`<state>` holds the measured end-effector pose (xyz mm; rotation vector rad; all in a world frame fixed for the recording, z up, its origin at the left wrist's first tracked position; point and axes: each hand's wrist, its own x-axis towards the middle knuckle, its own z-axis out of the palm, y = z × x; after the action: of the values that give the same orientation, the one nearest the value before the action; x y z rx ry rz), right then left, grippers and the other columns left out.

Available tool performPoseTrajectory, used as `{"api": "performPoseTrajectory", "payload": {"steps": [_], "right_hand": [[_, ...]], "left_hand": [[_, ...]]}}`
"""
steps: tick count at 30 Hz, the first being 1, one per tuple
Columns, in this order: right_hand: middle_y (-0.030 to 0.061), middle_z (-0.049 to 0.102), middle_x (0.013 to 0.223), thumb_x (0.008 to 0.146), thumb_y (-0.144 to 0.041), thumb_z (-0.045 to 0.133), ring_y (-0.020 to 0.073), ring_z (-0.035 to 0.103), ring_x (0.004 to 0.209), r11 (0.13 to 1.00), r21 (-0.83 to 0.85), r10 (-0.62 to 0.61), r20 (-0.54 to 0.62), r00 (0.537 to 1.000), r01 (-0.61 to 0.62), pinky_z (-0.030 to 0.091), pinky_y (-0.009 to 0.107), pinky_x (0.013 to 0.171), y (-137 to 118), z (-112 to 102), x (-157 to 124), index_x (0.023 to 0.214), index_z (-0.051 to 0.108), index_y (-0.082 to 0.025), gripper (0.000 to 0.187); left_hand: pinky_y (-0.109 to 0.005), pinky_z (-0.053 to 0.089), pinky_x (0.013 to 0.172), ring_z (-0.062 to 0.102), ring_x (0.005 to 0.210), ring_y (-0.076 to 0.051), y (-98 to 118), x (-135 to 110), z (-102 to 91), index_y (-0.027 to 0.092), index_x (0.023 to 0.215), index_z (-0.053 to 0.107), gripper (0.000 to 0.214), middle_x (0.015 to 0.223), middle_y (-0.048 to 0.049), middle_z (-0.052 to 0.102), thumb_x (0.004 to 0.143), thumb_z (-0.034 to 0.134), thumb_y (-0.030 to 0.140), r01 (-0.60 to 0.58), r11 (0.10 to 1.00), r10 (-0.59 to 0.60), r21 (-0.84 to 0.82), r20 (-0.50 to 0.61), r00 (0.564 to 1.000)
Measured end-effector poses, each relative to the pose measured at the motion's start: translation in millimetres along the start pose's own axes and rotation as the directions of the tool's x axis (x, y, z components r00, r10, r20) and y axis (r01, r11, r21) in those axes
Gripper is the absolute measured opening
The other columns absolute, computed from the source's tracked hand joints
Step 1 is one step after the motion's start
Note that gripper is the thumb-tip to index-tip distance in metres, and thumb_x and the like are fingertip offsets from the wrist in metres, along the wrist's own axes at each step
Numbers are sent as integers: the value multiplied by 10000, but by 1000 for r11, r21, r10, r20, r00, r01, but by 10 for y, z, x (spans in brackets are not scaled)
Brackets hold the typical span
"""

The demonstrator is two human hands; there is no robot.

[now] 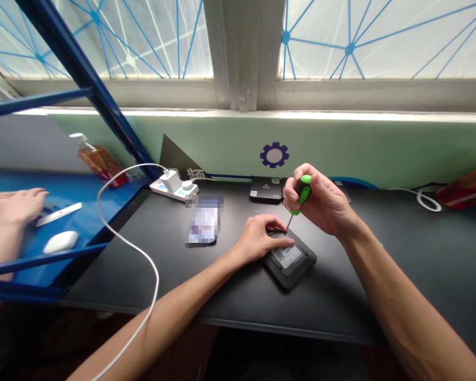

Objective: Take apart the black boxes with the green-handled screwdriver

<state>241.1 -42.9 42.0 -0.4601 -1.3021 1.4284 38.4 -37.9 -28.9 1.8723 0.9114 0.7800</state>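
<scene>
My right hand is closed around the handle of a green and black screwdriver. The screwdriver stands nearly upright, its tip on the far side of a flat black electronic device. That device lies on the dark desk with a printed white label facing up. My left hand grips its far left edge, thumb lying over the top beside the label and fingers close to the screwdriver tip. The exact spot under the tip is partly hidden by my fingers. A tiny metallic piece lies on the desk beyond my left hand.
A blurred-out phone-like object lies left of my hands. Behind it sits a power strip with a white cable crossing my left forearm. Another black box stands by the wall. At left, another person's hands rest beyond a blue frame.
</scene>
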Motion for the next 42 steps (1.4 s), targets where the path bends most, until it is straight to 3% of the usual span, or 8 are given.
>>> {"api": "performPoseTrajectory", "payload": {"steps": [5, 12, 16, 22, 28, 32, 36, 42], "right_hand": [[14, 518, 782, 1013, -818, 659, 206, 425, 640, 999, -30, 27, -19, 999, -28, 444, 367, 640, -17, 27, 13, 960, 680, -261, 559], [2, 563, 858, 1002, -494, 859, 186, 468, 701, 1000, 1, -20, 3, 1000, 20, 434, 329, 689, -1, 17, -17, 1065, 671, -272, 298], [40, 595, 915, 1024, -595, 785, 204, 497, 729, 998, -59, -10, -17, 1000, 9, 484, 364, 720, 6, 11, -12, 1067, 736, -237, 364], [-48, 482, 711, 1024, -660, 769, 189, 366, 611, 1000, -20, -1, -20, 1000, 0, 420, 326, 642, 21, 14, -23, 1153, 601, -320, 400], [35, 629, 919, 1055, -645, 731, 182, 500, 661, 1000, -24, -3, -4, 1000, 3, 467, 361, 679, -19, 15, 2, 977, 685, -252, 403], [2, 567, 799, 1009, -782, 707, 175, 419, 594, 999, 10, 33, 0, 999, -33, 419, 349, 613, -27, 28, -3, 1021, 682, -264, 519], [-22, 605, 820, 996, -638, 831, 163, 456, 609, 999, 45, 4, 16, 1000, -4, 413, 321, 641, -28, 25, -15, 1087, 630, -300, 403], [18, 581, 818, 1044, -750, 686, 170, 459, 618, 1000, 18, 4, 4, 1000, -4, 422, 336, 623, -39, 35, 4, 926, 698, -237, 527]], "left_hand": [[-336, 604, 936, 794, 977, -242, -15, 1, 1, 200, 971, 858, 339, 1025, -60, 863, 782, 1011, 436, -4, 1000, 4, 12, -2, 1000], [-324, 597, 888, 782, 944, -238, -11, -3, 2, 190, 946, 832, 358, 997, -59, 854, 774, 1010, 448, 19, 1000, -19, -3, -3, 1000], [-331, 604, 883, 785, 940, -242, -24, 0, 11, 189, 940, 826, 373, 1007, -66, 858, 757, 1018, 451, 21, 999, -21, -31, -8, 1000], [-336, 605, 886, 791, 955, -248, -44, 4, 8, 196, 962, 844, 390, 1021, -68, 862, 752, 1023, 471, 33, 999, -33, -19, -8, 999], [-327, 592, 891, 784, 963, -243, -41, 4, 8, 191, 954, 839, 397, 1031, -67, 859, 741, 1031, 466, 41, 999, -41, -20, -12, 999], [-329, 589, 884, 779, 963, -245, -36, 2, 6, 191, 966, 841, 395, 1025, -68, 853, 752, 1023, 469, 36, 999, -36, -17, -8, 999], [-326, 585, 894, 771, 960, -238, -27, 1, 3, 191, 959, 828, 378, 1012, -60, 847, 760, 1018, 451, 25, 1000, -25, -16, -5, 1000], [-325, 583, 952, 768, 991, -233, -23, 6, 6, 193, 976, 831, 366, 998, -44, 836, 770, 1014, 433, 0, 1000, 0, -24, 4, 1000]]}}
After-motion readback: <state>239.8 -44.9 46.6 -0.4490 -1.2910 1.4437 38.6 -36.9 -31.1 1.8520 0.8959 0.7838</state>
